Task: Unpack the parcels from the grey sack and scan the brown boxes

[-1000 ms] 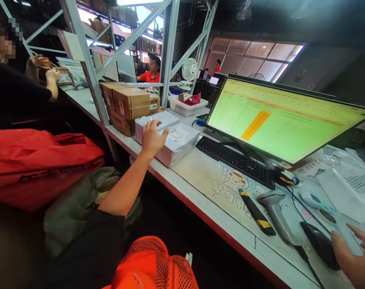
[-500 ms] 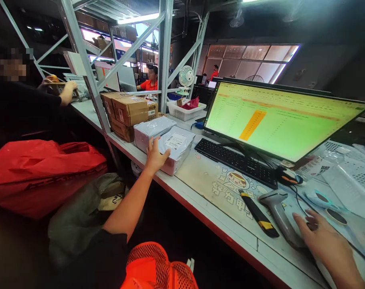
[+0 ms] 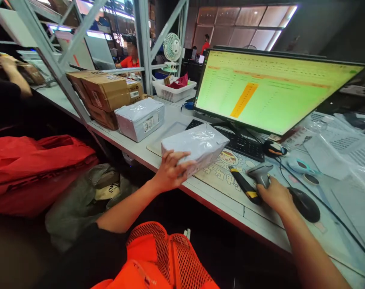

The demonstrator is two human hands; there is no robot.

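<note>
Since the grip of the left hand [image 3: 170, 174] pinches only the near corner of the wrapped parcel [image 3: 197, 144] in front of the keyboard [image 3: 244, 145], with the right hand [image 3: 274, 195] closed round the scanner [image 3: 258, 173], the slick film could slip free.

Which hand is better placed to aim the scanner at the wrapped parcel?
Right, probably: the right hand is wrapped round the scanner handle, while the left hand is busy holding the parcel.

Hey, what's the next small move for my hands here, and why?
Probably lift the scanner toward the wrapped parcel: the right hand grips its handle, and the left hand holds the parcel near the table edge.
</note>
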